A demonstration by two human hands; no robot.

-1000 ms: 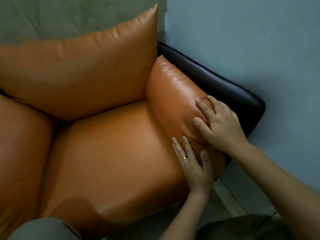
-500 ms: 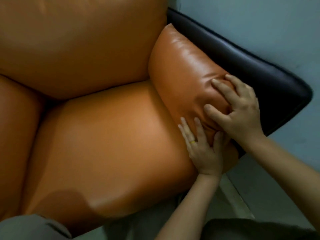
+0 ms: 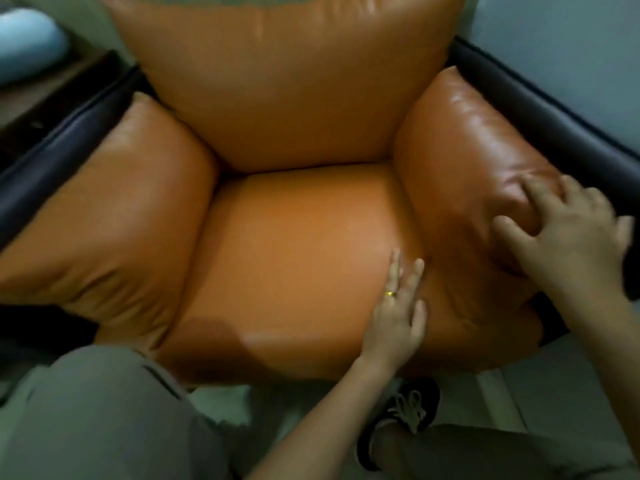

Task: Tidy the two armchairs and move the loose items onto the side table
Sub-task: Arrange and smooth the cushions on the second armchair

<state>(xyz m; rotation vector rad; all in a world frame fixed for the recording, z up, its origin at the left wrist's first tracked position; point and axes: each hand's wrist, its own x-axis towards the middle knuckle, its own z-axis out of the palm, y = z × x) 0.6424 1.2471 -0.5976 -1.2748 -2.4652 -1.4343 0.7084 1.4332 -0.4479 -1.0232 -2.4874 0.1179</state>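
Armchair (image 3: 52,161): both hands at its front-right corner, on and beside the right-edge arm cushion (image 3: 467,150)
The arm cushion's long axis runs from front edge to back cushion (image 3: 284,81); right hand (image 3: 571,244) is on it, fingers spread, pressing a dent; left hand (image 3: 394,323) lies flat, fingers straight, on seat cushion (image 3: 294,254) beside the seam. Count: one armchair, four orange cushions, two hands

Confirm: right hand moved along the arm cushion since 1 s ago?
No. The right hand still presses the arm cushion's front end, beside the dark frame; only the view shifted.
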